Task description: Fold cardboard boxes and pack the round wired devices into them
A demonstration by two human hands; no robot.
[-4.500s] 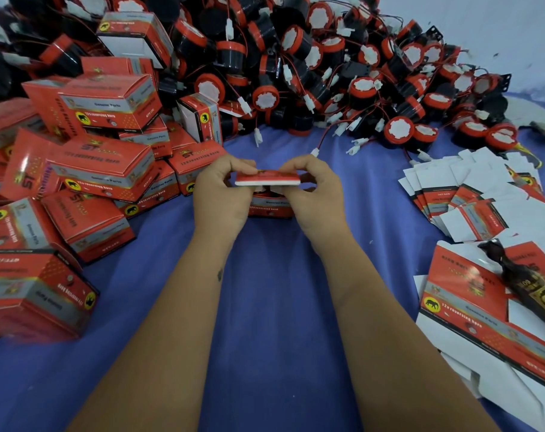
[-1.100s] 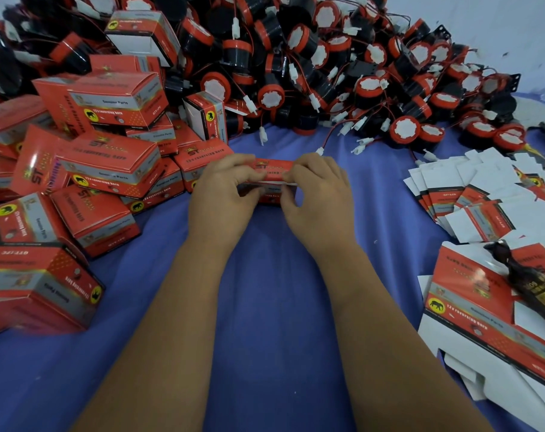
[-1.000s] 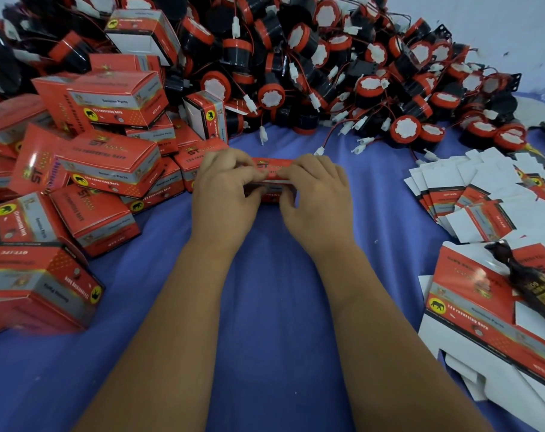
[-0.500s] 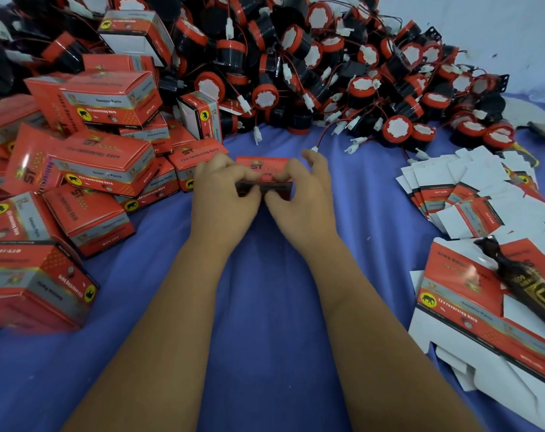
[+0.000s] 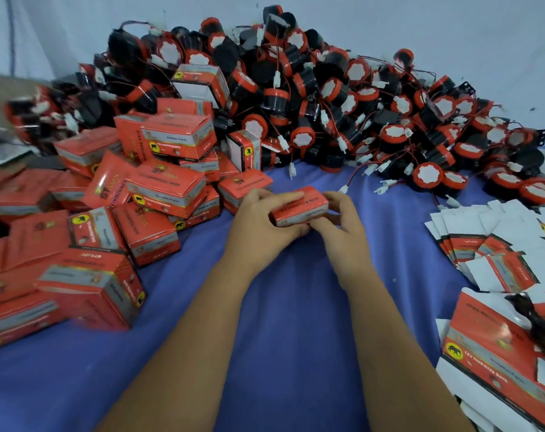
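You hold a closed red box (image 5: 299,206) between both hands, just above the blue cloth (image 5: 283,322) that covers the desk, near its middle. Your left hand (image 5: 260,224) wraps its fingers (image 5: 275,199) over the box's top and left end, thumb underneath. Your right hand (image 5: 342,221) grips the right end, its fingers (image 5: 338,199) curled round the far side and the thumb pressing the lower front edge. The box tilts, its right end higher.

To your left lies a heap of finished red boxes (image 5: 159,185), tumbled at all angles. Behind it and across the back rises a pile of round wired devices (image 5: 327,98), black with red rims and white connectors. On your right, flat unfolded cartons (image 5: 495,254) fan out, with a larger stack (image 5: 501,353) nearer you.
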